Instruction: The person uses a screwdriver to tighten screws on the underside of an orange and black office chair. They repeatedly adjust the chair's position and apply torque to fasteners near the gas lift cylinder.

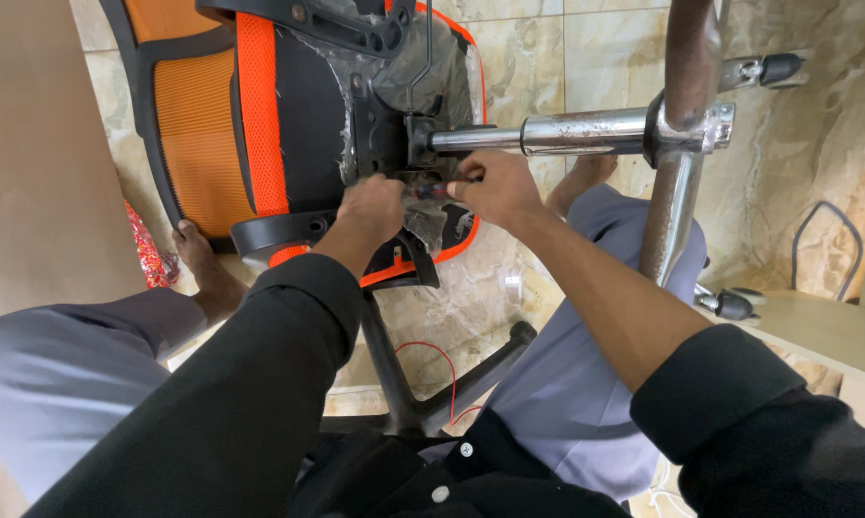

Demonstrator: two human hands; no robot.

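Note:
An office chair [212, 125] with orange mesh and a black frame lies on its side in front of me. Its chrome gas column [567, 132] points right to the chrome star base [677, 182]. My left hand [370, 211] presses against the black mechanism plate [379, 134] under the seat, fingers curled. My right hand [495, 187] grips a small tool with a dark and red handle [439, 190], its tip at the plate. Clear plastic wrap [432, 77] covers part of the seat underside.
A castor [778, 69] sticks out at the top right and another castor [730, 305] lower right. A black armrest part [423, 384] and a thin red wire [447, 369] lie between my knees. Marble floor tiles surround everything; a brown board [39, 144] stands left.

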